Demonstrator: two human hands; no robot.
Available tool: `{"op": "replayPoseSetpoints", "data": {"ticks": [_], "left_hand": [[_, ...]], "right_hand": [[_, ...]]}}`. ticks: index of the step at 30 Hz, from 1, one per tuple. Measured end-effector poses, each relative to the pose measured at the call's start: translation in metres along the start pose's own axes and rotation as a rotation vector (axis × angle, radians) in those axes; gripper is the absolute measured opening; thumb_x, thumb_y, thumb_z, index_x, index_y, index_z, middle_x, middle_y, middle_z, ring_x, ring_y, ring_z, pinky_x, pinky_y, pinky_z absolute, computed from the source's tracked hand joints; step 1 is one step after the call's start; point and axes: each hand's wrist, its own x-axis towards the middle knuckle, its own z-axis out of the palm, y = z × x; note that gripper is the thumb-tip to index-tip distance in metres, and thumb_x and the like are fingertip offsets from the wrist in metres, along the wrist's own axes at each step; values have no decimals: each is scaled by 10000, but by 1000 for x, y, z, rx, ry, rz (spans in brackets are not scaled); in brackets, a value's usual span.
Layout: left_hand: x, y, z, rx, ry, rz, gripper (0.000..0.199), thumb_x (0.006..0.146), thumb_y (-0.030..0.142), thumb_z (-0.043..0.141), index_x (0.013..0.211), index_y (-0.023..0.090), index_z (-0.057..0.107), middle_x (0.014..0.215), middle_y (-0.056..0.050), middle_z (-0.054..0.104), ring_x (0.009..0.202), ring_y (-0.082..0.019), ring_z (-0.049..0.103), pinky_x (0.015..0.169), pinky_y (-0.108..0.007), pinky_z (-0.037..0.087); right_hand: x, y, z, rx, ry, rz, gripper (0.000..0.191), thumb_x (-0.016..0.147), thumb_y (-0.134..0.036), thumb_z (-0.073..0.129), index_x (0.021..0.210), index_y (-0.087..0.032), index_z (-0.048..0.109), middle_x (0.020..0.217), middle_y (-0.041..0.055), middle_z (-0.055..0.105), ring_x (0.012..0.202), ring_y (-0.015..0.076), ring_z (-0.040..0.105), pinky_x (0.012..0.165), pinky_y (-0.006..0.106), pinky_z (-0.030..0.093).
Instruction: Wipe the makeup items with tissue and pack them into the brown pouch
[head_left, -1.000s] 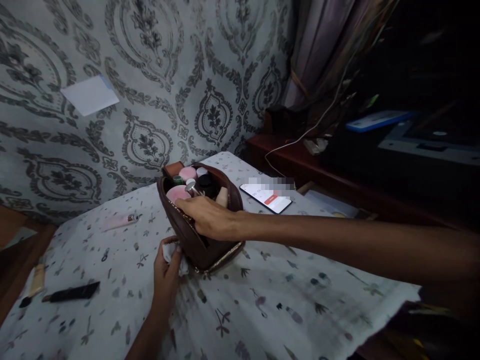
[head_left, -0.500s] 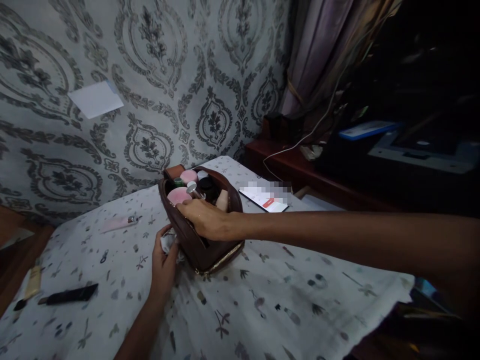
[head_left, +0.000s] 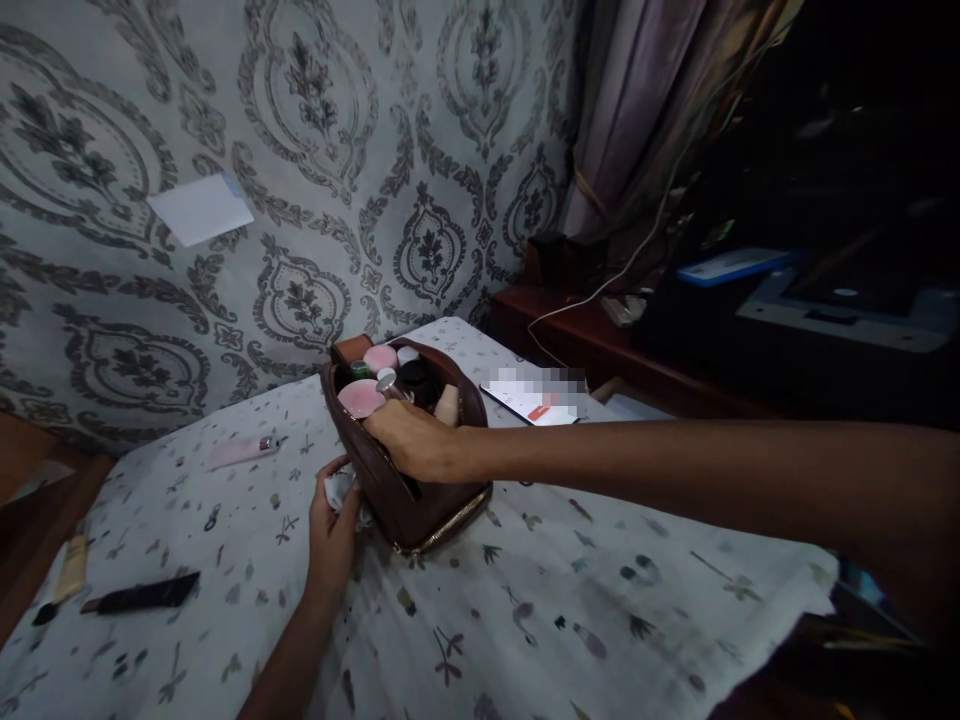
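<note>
A brown zippered bag (head_left: 420, 515) stands unzipped on the patterned cloth. It is packed with pink-lidded containers (head_left: 361, 398), a black-capped jar (head_left: 413, 376), a silver-capped bottle (head_left: 387, 385), a green-topped item (head_left: 360, 370) and a beige item (head_left: 448, 405). My right hand (head_left: 420, 442) reaches over the bag's near rim, its fingers down inside among these things and hidden. Against the bag's left side, my left hand (head_left: 334, 525) is curled, with something whitish and crumpled (head_left: 341, 488) between thumb and fingers; its kind is unclear.
The patterned cloth (head_left: 247, 560) covers the table. On its left lie a pink tube (head_left: 241, 452), a black tube (head_left: 142, 594) and a beige tube (head_left: 75, 566). A lit phone (head_left: 525, 398) rests right of the bag. A patterned wall (head_left: 307, 200) rises behind; a cable (head_left: 600, 290) trails at right.
The view has shifted slightly, so everything sits a little lower and to the right. Both hands keep nearly the same place at the bag.
</note>
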Motion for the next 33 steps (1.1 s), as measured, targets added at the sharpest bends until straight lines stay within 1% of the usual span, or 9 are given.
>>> {"op": "replayPoseSetpoints", "data": {"ticks": [4, 10, 14, 16, 19, 24, 26, 29, 33], "left_hand": [[1, 0, -1, 2, -7, 13, 457, 833, 514, 647, 1159, 202, 579, 1012, -35, 693, 833, -172, 608, 782, -270, 457], [3, 0, -1, 39, -24, 47, 455, 845, 532, 631, 1150, 198, 583, 1049, -42, 687, 877, -187, 604, 810, -277, 444], [4, -2, -3, 37, -33, 25, 491, 833, 558, 637, 1166, 203, 578, 1069, -43, 689, 908, -196, 609, 814, -279, 444], [4, -4, -4, 30, -36, 22, 488, 831, 553, 644, 1170, 208, 577, 1060, -38, 689, 936, -200, 610, 825, -278, 443], [5, -7, -6, 33, -25, 0, 484, 826, 554, 647, 1158, 206, 592, 969, -21, 687, 880, -193, 609, 796, -277, 451], [3, -11, -9, 73, -9, -4, 478, 808, 537, 673, 1129, 190, 610, 937, -21, 692, 847, -180, 601, 783, -266, 462], [1, -12, -10, 83, -2, 3, 465, 806, 534, 677, 1109, 187, 616, 927, -20, 693, 847, -177, 600, 779, -260, 468], [0, -16, -11, 109, 34, -7, 429, 816, 507, 678, 1106, 194, 635, 1004, -27, 703, 922, -183, 608, 828, -262, 475], [1, -23, -13, 139, 31, -2, 347, 823, 456, 681, 1044, 189, 666, 970, -23, 717, 887, -184, 618, 816, -272, 490]], "right_hand": [[-4, -8, -12, -62, -124, 43, 132, 749, -51, 600, 776, -61, 729, 769, 122, 698, 744, 215, 631, 660, 286, 452], [-7, -17, -22, -103, -184, 123, 162, 772, -54, 606, 841, -87, 748, 806, 111, 714, 798, 222, 661, 692, 281, 452], [-12, -18, -34, -129, -217, 160, 215, 803, -39, 556, 860, -109, 751, 774, 104, 717, 780, 211, 662, 693, 276, 445], [-17, -14, -43, -109, -149, 116, 212, 823, -51, 553, 850, -123, 751, 798, 99, 725, 778, 199, 656, 673, 260, 426], [-33, -6, -55, -40, 28, 34, 170, 836, -70, 590, 827, -127, 749, 803, 73, 728, 762, 167, 642, 660, 239, 398], [-75, 11, -60, 235, 338, 25, 143, 847, -74, 627, 815, -147, 746, 730, -9, 717, 675, 100, 626, 632, 194, 394], [-92, 18, -53, 348, 413, 13, 135, 853, -80, 629, 834, -147, 744, 727, -14, 723, 659, 95, 638, 610, 186, 409], [-116, 26, -33, 454, 465, -50, 118, 877, -109, 624, 878, -141, 738, 763, 5, 738, 660, 100, 661, 601, 183, 458], [-140, 33, -3, 480, 420, -169, 139, 927, -142, 591, 971, -151, 723, 873, 38, 756, 739, 111, 696, 656, 186, 514]]}}
